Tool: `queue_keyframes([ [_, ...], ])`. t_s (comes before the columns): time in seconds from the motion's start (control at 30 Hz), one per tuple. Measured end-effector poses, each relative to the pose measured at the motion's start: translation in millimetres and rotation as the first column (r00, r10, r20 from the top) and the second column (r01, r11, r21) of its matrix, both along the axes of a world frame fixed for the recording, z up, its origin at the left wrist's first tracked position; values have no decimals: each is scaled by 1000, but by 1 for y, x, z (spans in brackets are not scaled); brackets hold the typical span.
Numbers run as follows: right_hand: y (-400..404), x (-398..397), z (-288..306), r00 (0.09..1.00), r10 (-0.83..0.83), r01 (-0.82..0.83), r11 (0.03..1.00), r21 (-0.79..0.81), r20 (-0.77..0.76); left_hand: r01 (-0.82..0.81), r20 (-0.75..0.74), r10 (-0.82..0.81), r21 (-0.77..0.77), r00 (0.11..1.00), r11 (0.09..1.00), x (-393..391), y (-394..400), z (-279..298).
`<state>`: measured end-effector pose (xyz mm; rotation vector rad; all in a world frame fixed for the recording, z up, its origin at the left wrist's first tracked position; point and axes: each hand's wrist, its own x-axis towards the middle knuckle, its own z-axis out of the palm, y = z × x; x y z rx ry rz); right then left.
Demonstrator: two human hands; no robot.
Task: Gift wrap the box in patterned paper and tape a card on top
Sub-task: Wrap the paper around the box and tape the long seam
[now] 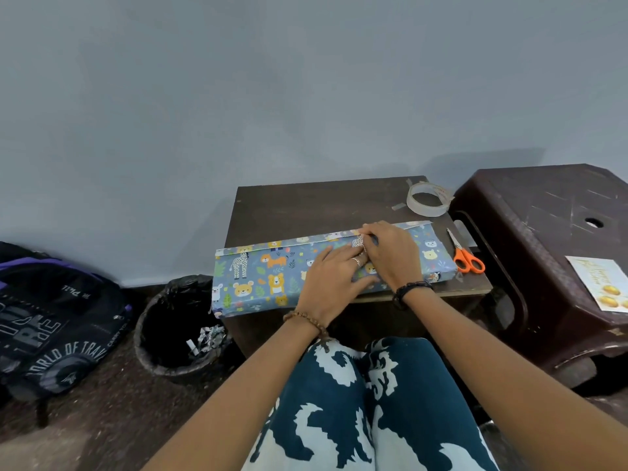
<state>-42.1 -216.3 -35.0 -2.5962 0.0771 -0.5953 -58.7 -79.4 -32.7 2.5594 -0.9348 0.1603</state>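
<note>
A long flat box (pixel 268 277) wrapped in blue paper with cartoon animals lies across a small dark wooden table (pixel 306 205); its left end overhangs the table edge. My left hand (pixel 331 278) lies flat on the top of the box, fingers straight. My right hand (pixel 390 253) rests beside it, its fingertips pressing down on the folded paper seam along the far edge. A roll of clear tape (pixel 427 198) sits at the table's back right corner. Orange-handled scissors (pixel 465 254) lie just right of the box. A yellow-printed card (pixel 603 283) lies on a brown plastic stool (pixel 543 212).
A bin lined with a black bag (pixel 176 331) holding paper scraps stands on the floor left of the table. A dark backpack (pixel 54 321) lies further left. A grey-blue wall rises behind. My patterned knees (pixel 360 402) are just under the table's front.
</note>
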Motion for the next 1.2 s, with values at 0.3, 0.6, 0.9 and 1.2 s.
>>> queue_keyframes([
  [0.3,10,-11,3,987,-104,111,992,-56,122,-270,50,268,31,962,962,26,18,0],
  [0.6,11,-14,5,987,-114,118,993,-27,111,-245,-7,251,190,968,951,30,18,-5],
  [0.9,-2,-9,-1,967,-217,199,971,-136,-136,-211,-46,227,229,973,950,32,19,-4],
  [1.2,-1,-7,0,838,-379,343,925,-161,-393,-201,-31,215,252,976,947,28,21,-3],
])
